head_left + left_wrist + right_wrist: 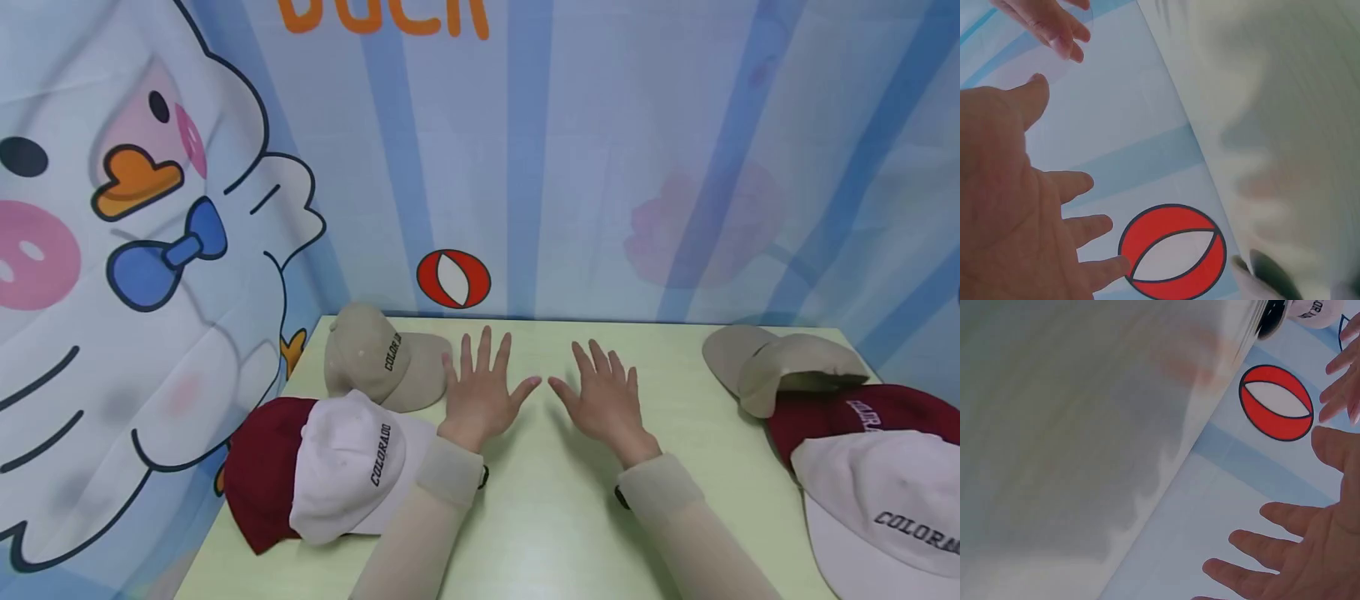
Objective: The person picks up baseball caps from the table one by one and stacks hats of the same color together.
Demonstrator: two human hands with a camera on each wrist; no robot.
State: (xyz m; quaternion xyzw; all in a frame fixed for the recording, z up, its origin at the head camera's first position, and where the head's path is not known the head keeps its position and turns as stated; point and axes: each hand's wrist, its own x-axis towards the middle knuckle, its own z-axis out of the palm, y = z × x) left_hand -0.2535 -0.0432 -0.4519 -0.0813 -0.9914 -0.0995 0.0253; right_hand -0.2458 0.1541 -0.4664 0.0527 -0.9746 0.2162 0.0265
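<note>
Both hands hover over the middle of the table with fingers spread, and neither holds anything. The left hand (482,398) is nearest to a beige cap (367,354) at the back left. In front of that cap, a white cap (341,475) lettered COLORADO overlaps a dark red cap (262,467). To the right, the right hand (606,404) has its thumb toward the left one, with a gap between them. Over at the right edge, a beige cap (802,362), a dark red cap (900,407) and a white cap (877,483) overlap one another.
The pale yellow-green table (547,533) ends at the back against a blue striped cloth backdrop (585,167). A cartoon duck is printed on it at the left, with a red and white ball (429,279) near the table edge.
</note>
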